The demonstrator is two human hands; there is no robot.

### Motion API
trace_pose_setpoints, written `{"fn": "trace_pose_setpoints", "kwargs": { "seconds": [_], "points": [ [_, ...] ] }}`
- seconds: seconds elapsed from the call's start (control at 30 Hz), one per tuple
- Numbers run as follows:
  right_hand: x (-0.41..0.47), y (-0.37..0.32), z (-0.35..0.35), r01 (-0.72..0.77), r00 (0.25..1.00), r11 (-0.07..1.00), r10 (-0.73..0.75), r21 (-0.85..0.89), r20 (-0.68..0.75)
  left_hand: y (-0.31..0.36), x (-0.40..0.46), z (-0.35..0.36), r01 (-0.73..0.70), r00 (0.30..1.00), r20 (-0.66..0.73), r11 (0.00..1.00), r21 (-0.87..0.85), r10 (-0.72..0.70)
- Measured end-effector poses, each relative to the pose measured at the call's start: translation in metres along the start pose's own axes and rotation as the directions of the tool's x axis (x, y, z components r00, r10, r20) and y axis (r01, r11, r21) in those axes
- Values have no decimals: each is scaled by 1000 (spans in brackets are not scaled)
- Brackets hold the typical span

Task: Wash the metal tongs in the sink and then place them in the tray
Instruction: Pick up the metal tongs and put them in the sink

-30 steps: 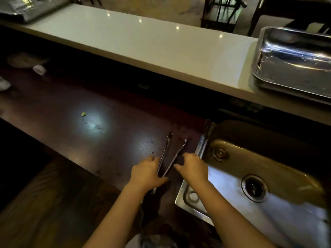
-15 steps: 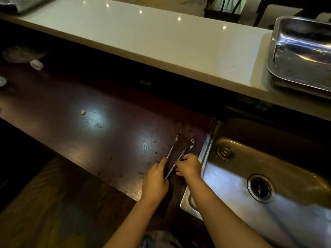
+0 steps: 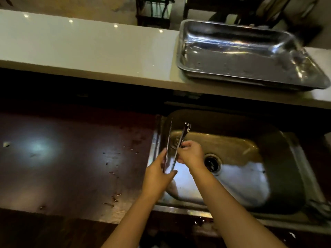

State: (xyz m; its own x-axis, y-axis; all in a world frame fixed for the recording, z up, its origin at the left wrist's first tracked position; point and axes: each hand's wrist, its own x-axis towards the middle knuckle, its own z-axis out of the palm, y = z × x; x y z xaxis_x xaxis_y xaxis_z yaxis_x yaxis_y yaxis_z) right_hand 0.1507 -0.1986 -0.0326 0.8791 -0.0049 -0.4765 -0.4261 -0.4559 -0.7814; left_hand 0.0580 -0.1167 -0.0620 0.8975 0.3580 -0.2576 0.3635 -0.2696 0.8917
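The metal tongs are held over the left part of the steel sink, their two arms spread and pointing away from me. My left hand grips the hinge end near the sink's left rim. My right hand is closed around the right arm of the tongs at mid-length. The empty metal tray sits on the pale raised counter behind the sink, at the upper right. No running water is visible.
A dark wooden worktop with scattered crumbs lies left of the sink. The white raised counter runs along the back. The sink drain is just right of my right hand. Dark chairs stand beyond the counter.
Both hands lifted the tongs off the wooden worktop and carried them right, over the sink. The view shifted right, bringing the tray and sink more fully into sight.
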Motion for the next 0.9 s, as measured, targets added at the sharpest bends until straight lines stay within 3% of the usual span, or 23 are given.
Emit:
{"fn": "trace_pose_setpoints", "kwargs": {
  "seconds": [0.17, 0.4, 0.63, 0.77, 0.9],
  "points": [
    [21, 23, -55, -28, 999, 998, 26, -59, -36, 13, 2, 57, 48, 989, 141, 998, -42, -42],
    [67, 65, -73, -19, 999, 990, 23, -142, 27, 3, 14, 115, 192, 980, 60, 980, -43, -190],
    [102, 125, -59, -67, 995, 958, 83, -280, 46, -29, 39, 158, 301, 928, 147, 921, 246, -342],
    [126, 157, -47, -116, 988, 929, 143, -352, 51, -49, 54, 183, 283, 915, 144, 854, 437, -376],
    [140, 179, -40, -151, 980, 924, 187, -352, 69, -65, 67, 194, 288, 892, 175, 822, 492, -418]
  ]
}}
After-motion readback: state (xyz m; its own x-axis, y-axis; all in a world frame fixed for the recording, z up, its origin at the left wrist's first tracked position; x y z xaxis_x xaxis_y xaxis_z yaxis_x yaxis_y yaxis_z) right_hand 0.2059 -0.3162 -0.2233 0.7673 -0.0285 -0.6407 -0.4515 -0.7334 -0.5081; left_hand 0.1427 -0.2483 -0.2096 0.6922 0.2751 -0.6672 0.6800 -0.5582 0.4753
